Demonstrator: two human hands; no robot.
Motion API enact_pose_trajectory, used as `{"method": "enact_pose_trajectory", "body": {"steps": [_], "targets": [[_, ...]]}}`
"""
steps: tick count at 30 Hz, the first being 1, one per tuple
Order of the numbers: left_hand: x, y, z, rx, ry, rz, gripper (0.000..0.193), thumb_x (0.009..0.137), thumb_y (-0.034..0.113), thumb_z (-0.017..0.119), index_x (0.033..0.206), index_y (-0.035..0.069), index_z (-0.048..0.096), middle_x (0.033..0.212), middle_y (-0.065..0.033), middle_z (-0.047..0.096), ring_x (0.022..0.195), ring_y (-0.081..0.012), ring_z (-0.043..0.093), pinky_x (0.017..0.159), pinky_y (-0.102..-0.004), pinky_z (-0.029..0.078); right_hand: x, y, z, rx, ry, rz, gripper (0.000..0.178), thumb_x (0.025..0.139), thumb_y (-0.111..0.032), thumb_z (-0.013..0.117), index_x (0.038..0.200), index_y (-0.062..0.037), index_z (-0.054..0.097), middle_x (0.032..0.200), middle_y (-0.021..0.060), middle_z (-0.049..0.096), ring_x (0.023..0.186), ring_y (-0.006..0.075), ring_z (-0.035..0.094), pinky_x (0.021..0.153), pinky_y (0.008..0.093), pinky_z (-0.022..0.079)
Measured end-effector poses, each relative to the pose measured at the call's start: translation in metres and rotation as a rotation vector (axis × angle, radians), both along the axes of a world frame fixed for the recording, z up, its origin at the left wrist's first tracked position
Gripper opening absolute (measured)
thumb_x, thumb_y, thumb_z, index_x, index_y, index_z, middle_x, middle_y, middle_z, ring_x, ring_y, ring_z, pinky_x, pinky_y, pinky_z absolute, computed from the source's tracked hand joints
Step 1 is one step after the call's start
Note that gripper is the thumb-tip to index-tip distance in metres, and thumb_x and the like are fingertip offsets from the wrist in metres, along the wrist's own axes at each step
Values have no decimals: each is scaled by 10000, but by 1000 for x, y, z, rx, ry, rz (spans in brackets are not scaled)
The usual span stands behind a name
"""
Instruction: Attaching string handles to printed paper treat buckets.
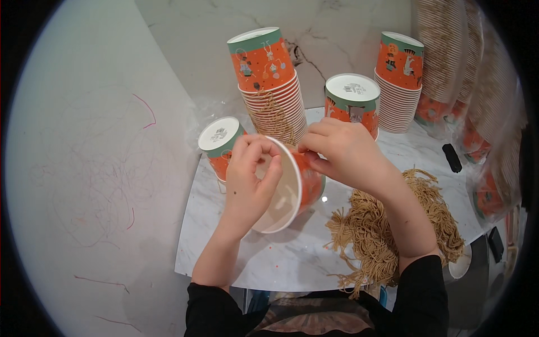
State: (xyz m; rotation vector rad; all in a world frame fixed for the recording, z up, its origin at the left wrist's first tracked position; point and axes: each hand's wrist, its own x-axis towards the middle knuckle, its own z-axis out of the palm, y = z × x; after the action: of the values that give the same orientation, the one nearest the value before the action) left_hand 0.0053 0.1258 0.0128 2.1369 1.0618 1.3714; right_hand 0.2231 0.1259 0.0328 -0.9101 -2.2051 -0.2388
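A paper bucket [310, 185], orange and green outside and white inside, is tilted on its side between my hands, its mouth toward the left. My left hand [252, 180] is closed at its upper rim, with the thumb inside the mouth. Against the bucket's outer wall, the fingers and thumb of my right hand [342, 149] are pinched together; what they hold is hidden. Under my right forearm lies a loose heap of tan paper cords [368, 238] on the marble-patterned table [216, 253].
Behind the hands stand a tall stack of upside-down buckets [275, 106], another stack [397, 98], a bucket [352, 90] and a smaller one [222, 137] at left. Bagged bucket stacks [477, 62] line the right. A black object [451, 158] lies near them. A scribbled white wall [95, 180] borders the left.
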Motion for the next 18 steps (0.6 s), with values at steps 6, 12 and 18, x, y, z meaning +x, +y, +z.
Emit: {"method": "enact_pose_trajectory", "body": {"steps": [6,12,18], "targets": [[0,-1,3,412,214,30,65,920,73,592,973,36,591,1009,-106,632,1041,-296,609,1047,-467,397,-3,-6,8,-320,216,34,109,824,-58,691,930,-33,696,792,55,678,715,181,676,651,309,534],[2,-3,3,309,273,-32,63,975,64,560,1020,20,566,1024,-118,629,955,-297,643,1050,-465,426,-11,-7,6,-601,535,225,137,851,-70,663,936,32,694,754,115,714,668,171,688,652,283,542],[6,-7,0,159,61,-44,85,995,62,566,1050,-3,561,1093,-123,626,861,-222,657,731,-328,553,-14,-11,4,-602,505,242,169,849,-113,710,918,42,713,772,112,726,707,161,701,692,296,558]]}}
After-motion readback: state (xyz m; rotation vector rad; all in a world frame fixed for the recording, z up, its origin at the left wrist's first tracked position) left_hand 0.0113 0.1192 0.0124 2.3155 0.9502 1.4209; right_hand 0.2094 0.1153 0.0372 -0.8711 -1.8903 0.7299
